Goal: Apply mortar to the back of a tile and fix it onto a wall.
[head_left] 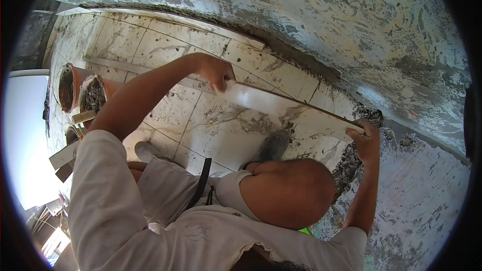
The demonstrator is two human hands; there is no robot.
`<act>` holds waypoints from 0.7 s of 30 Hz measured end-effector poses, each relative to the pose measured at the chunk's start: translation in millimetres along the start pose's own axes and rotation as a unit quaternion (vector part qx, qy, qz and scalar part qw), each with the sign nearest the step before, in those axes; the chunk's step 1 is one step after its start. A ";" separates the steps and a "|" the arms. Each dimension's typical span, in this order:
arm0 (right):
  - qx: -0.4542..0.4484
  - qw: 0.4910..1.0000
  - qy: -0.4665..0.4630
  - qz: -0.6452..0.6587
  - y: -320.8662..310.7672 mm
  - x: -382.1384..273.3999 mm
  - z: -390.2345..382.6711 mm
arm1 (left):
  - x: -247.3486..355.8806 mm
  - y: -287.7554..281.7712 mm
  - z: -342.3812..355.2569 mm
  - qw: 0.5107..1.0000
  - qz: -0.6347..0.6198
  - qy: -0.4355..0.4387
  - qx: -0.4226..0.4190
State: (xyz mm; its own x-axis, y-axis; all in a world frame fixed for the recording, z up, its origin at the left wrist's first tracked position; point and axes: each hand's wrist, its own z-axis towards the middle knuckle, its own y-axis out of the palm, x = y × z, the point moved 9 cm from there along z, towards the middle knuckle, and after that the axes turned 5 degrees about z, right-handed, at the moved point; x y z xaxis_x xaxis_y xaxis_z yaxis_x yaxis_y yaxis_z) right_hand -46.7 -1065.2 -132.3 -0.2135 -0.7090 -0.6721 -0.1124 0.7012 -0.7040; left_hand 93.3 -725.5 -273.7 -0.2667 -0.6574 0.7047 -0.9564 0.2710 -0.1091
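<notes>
A long narrow strip of white marbled tile (281, 104), with a thin brown edge, spans between my hands above the floor. My left hand (217, 74) is closed at its left end, fingers curled there. At the other end my right hand (365, 138) grips the strip, with the thumb on the near side. Wet grey mortar (369, 114) lies on the floor beside my right hand, close to the wall corner. Another tile strip (216, 29) runs along the foot of the far wall.
Two orange buckets stand left of my left arm; one bucket (93, 94) holds mortar, near a wooden handle (84, 116). A long flat bar (118, 65) lies across the tiled floor (165, 108). The patchy wall (326, 15) rises ahead. My shoe (273, 145) is below the strip.
</notes>
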 end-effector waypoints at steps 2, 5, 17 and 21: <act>0.071 0.997 0.006 0.027 -3.7 45.9 -5.6 | -12.4 -39.3 8.8 0.984 0.024 -0.063 0.165; 0.135 0.986 -0.038 0.087 8.7 123.2 -5.9 | -33.3 -71.7 48.6 0.895 -0.107 0.034 0.432; 0.159 0.976 0.090 0.117 49.4 264.4 44.0 | -78.4 -58.1 138.2 0.692 -0.377 0.048 0.614; 0.128 0.984 0.077 0.100 57.9 240.6 36.5 | -66.3 -53.0 119.0 0.727 -0.237 -0.008 0.645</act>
State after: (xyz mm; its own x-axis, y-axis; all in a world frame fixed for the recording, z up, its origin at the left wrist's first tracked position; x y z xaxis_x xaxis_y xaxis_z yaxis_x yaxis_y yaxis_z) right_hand -69.1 -1197.9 -343.1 -0.3532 -0.5253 -0.7742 0.1906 0.7697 -0.6092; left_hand 147.5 -779.9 -398.1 0.1367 -0.4730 0.8704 -0.2553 -0.8658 -0.4303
